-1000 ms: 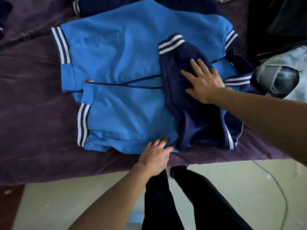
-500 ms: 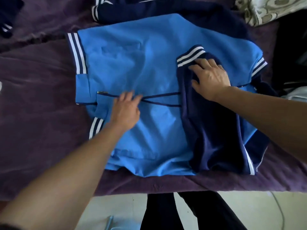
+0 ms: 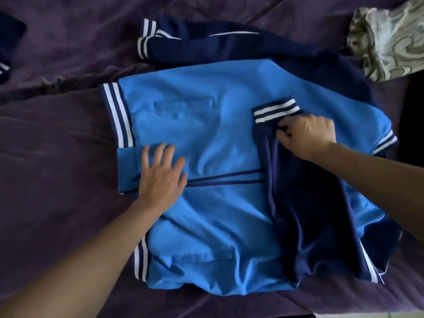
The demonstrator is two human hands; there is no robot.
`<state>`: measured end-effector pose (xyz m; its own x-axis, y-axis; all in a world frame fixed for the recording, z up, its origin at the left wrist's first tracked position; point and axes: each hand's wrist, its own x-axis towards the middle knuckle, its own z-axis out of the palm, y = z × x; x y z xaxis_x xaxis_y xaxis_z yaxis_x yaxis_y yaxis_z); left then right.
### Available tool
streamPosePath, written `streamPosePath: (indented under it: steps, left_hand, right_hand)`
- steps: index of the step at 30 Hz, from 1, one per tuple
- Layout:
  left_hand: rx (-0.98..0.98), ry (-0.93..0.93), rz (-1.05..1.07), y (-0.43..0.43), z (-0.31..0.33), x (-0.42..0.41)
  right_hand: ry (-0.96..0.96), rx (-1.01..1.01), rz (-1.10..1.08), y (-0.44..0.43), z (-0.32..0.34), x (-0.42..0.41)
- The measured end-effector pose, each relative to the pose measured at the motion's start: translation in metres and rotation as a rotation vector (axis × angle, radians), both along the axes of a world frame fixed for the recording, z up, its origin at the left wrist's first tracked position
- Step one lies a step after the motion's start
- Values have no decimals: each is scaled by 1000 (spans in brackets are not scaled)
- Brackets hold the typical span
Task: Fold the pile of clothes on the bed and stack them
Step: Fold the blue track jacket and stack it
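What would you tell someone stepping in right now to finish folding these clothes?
Left hand: open, flat on the blue jacket near its zip.
Right hand: pinches the navy sleeve just below its striped cuff.
Where: the jacket lies front up on the purple bed cover, with that sleeve folded across its front. More navy fabric with a striped end lies beyond it. A patterned cloth sits far right.
Done: one sleeve folded in.
Left: settle this sleeve, deal with the far navy fabric, fold the body, stack it. No stack is in view.
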<state>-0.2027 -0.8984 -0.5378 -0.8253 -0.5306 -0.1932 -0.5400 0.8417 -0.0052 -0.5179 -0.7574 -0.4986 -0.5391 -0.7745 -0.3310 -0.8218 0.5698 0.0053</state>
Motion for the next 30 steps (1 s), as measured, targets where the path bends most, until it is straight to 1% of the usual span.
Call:
streamPosePath:
  steps: [1, 3, 5, 6, 8, 9, 11, 12, 13, 14, 15, 16, 17, 18, 19, 20, 21, 23, 24, 25, 26, 27, 28, 29, 30]
  left_hand:
    - [58, -29, -7, -1, -4, -12]
    - [196, -186, 38, -4, -17, -32]
    - [267, -307, 87, -6, -32, -45]
    - [278, -325, 98, -9, -37, -49]
    - [296, -313, 101, -12, -41, -50]
    - [312, -306, 98, -15, -41, -50]
    - [363, -286, 112, -20, -36, -49]
    - [389, -267, 137, -24, -32, -50]
    - [406, -233, 176, -27, -27, -55]
    - [418, -179, 235, -33, -21, -62]
    - [439, -96, 324, -39, -15, -71]
    - [495, 19, 455, -46, -9, -83]
    - [604, 170, 626, -55, -3, -96]
    - [765, 343, 827, -65, 4, -110]
    - [956, 500, 1035, -76, 12, -125]
    - [1162, 625, 1210, -86, 20, -138]
    - [1370, 732, 1323, -96, 27, -148]
    - [1740, 904, 1395, -111, 38, -165]
    - [1867, 955, 1400, -114, 41, -173]
    - [1938, 976, 1406, -113, 44, -181]
    - [1947, 955, 1418, -109, 46, -188]
    - [1893, 898, 1437, -102, 47, -195]
    - [1771, 807, 1446, -93, 47, -201]
    - [1578, 694, 1432, -83, 47, -205]
    - [1333, 598, 1383, -73, 44, -207]
  right_hand:
    - [-12, -83, 0, -16, 8, -5]
    - [-54, -289, 41, -56, 22, -18]
    - [-80, -381, 88, -105, 25, -36]
    - [-74, -391, 90, -130, 22, -45]
    - [-34, -336, 21, -171, 14, -62]
    - [-41, -260, -46, -185, 7, -70]
    - [-112, -56, -184, -197, -9, -83]
    - [-149, 25, -216, -197, -14, -87]
    - [-178, 35, -232, -192, -14, -90]
    - [-186, -40, -260, -186, -11, -94]
    - [-172, -179, -280, -179, -7, -97]
    - [-124, -344, -250, -169, 2, -99]
    - [-72, -505, -167, -158, 13, -99]
    - [-57, -650, -57, -143, 26, -98]
    - [-72, -755, 69, -125, 40, -95]
    - [-82, -803, 192, -102, 51, -91]
    - [-83, -801, 310, -77, 57, -85]
    - [-82, -696, 517, -21, 58, -70]
    - [-84, -620, 595, 7, 52, -61]
    - [-85, -540, 645, 33, 44, -53]
    - [-85, -454, 656, 57, 35, -44]
    - [-100, -376, 624, 77, 26, -36]
    - [-135, -323, 550, 93, 19, -31]
    - [-180, -316, 439, 106, 14, -27]
    - [-225, -353, 295, 115, 11, -24]
